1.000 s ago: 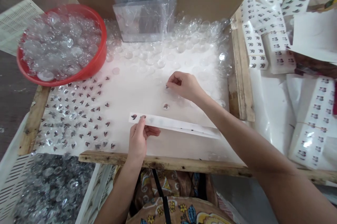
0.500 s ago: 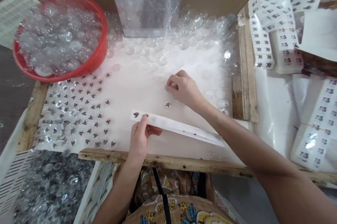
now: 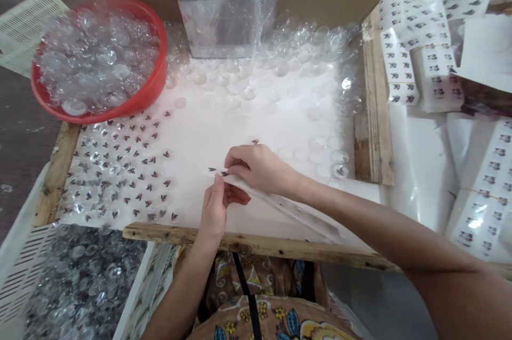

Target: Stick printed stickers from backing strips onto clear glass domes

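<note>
Head view: the left hand [image 3: 214, 211] pinches a white sticker strip [image 3: 295, 217] between thumb and fingers close to its far left end, over the near middle of the white work surface [image 3: 196, 135]. The strip runs rightward and nearer, under the right hand [image 3: 262, 170]. That hand is curled, thumb and forefinger brought to the printed motif just beyond the left thumb; whether they already grip a sticker edge, I cannot tell. Just beyond its knuckles lies one motif-bearing clear disc [image 3: 255, 141]; many more decorated discs [image 3: 136, 169] fill the left side, below the red basin [image 3: 159, 84].

The step in hand looks like lifting a sticker off its backing. To do it well, I would keep the left pinch firm and right behind the motif, bend the backing away slightly, and lift by the edge with the fingertips, touching little adhesive and keeping the thin sticker from curling.
</note>
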